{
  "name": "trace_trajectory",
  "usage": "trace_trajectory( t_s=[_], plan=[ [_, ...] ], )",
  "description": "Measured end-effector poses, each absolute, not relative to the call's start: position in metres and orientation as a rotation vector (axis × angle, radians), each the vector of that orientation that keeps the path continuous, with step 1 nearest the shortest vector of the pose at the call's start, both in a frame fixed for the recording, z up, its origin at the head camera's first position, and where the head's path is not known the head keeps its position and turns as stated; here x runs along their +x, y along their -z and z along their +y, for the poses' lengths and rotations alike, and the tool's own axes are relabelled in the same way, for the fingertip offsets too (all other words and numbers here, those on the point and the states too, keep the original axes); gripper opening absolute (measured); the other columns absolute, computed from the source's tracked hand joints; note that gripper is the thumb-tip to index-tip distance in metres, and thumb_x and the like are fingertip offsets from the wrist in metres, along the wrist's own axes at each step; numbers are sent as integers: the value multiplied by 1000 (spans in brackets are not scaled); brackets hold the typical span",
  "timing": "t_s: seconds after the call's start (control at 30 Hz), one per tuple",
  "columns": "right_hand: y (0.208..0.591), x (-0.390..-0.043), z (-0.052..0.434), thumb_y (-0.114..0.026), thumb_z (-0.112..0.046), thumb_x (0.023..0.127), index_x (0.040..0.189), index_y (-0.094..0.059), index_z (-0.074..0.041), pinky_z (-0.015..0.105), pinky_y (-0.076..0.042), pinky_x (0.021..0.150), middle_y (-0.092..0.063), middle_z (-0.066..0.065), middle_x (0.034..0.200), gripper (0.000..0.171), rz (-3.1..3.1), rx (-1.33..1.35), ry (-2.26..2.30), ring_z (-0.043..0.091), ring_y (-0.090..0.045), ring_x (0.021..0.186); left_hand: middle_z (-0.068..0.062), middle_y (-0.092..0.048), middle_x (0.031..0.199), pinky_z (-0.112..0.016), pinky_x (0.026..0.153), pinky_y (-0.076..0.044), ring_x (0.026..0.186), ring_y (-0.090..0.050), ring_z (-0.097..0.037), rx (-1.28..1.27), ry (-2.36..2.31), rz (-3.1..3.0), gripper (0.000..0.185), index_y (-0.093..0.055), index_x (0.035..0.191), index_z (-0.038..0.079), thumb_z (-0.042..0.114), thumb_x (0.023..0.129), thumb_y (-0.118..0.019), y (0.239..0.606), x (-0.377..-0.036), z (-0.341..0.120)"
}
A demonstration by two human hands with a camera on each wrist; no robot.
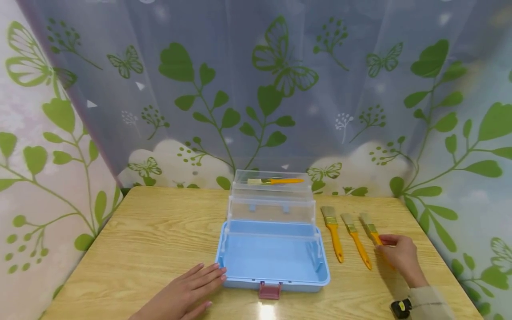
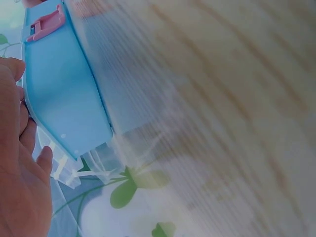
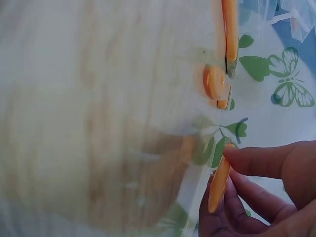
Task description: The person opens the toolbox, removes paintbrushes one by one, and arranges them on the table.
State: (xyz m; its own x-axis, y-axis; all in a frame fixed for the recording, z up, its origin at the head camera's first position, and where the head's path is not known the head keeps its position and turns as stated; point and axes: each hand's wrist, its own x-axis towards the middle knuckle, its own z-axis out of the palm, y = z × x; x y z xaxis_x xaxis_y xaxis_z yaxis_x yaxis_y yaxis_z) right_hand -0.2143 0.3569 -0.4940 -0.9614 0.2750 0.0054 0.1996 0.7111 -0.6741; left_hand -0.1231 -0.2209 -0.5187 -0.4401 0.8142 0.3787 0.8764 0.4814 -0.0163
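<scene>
A light blue plastic box [image 1: 272, 262] stands on the table with its clear trays [image 1: 274, 211] raised at the back. My left hand [image 1: 186, 291] lies at the box's front left corner, fingers extended and touching its side. In the left wrist view, the thumb and fingers are beside the box wall [image 2: 64, 89]. On the right, my right hand [image 1: 402, 258] pinches the orange handle of a paintbrush [image 1: 372, 230] between thumb and fingers. The right wrist view shows that handle [image 3: 219, 185] in the fingertips; the bristles are hidden there.
Two more orange-handled paintbrushes, one wide [image 1: 335, 235] and one narrower [image 1: 358, 243], lie between box and right hand. Another paintbrush [image 1: 284, 181] rests in the top clear tray. A pink latch [image 1: 270, 291] hangs at the box front. A patterned curtain [image 1: 240, 111] backs the table.
</scene>
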Motion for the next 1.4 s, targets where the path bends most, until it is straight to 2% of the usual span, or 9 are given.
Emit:
trace_trajectory(
  t_s=[0.1,0.33,0.53,0.73,0.87,1.1,1.2,1.3,1.4],
  plan=[
    [494,-216,358,-76,-6,85,116,-67,18,20,-49,60,-73,26,98,41,-2819,-393,-1088,26,-68,84,-9,-43,160,-24,127,0,155,-26,-16,-1416,272,-2410,64,-40,157,7,28,101,-63,518,-122,-221],
    [496,-219,361,-75,-6,85,115,-66,19,21,-49,58,-74,25,95,40,-2836,-384,-1056,10,-62,72,-10,-43,160,-24,127,-2,150,-35,-22,-1427,314,-2399,64,-40,157,6,25,101,-64,515,-122,-220],
    [498,-224,365,-77,-8,84,112,-67,20,22,-49,58,-74,25,92,41,-2835,-346,-1035,10,-62,71,-6,-40,162,-23,127,-2,151,-34,-21,-1413,337,-2440,62,-39,157,9,27,102,-62,516,-121,-221],
    [498,-227,364,-78,-8,84,112,-66,21,21,-48,58,-73,25,92,42,-2838,-342,-1046,7,-59,71,-9,-40,162,-23,127,0,151,-33,-21,-1431,332,-2418,62,-38,158,7,26,103,-60,515,-122,-221],
    [498,-228,364,-79,-9,83,111,-67,21,21,-49,58,-73,21,88,42,-2842,-350,-1062,7,-59,69,-8,-40,162,-23,127,-3,150,-37,-23,-1420,338,-2412,63,-39,157,7,26,102,-63,515,-121,-220],
    [495,-227,365,-79,-12,83,112,-66,20,20,-50,57,-74,19,89,45,-2848,-328,-1091,5,-59,68,-6,-38,163,-24,127,-6,151,-33,-21,-1403,378,-2435,63,-37,159,10,29,103,-61,518,-123,-221],
    [494,-226,365,-78,-13,85,116,-64,20,22,-53,59,-73,25,96,47,-2867,-338,-1112,11,-64,72,-7,-40,162,-25,127,-6,152,-32,-20,-1405,368,-2423,64,-37,158,9,28,102,-62,520,-124,-221],
    [489,-223,360,-76,-14,88,123,-60,21,30,-58,66,-68,34,111,52,-2890,-344,-1117,33,-69,87,-6,-39,163,-25,127,-6,153,-30,-18,-1403,368,-2434,63,-38,158,9,29,102,-62,522,-123,-222],
    [480,-221,352,-72,-16,92,132,-54,21,43,-60,77,-58,40,128,57,-2931,-295,-1115,51,-60,109,-5,-40,162,-24,127,-5,153,-30,-17,-1398,384,-2440,61,-41,157,8,29,103,-61,522,-122,-223]
  ],
)
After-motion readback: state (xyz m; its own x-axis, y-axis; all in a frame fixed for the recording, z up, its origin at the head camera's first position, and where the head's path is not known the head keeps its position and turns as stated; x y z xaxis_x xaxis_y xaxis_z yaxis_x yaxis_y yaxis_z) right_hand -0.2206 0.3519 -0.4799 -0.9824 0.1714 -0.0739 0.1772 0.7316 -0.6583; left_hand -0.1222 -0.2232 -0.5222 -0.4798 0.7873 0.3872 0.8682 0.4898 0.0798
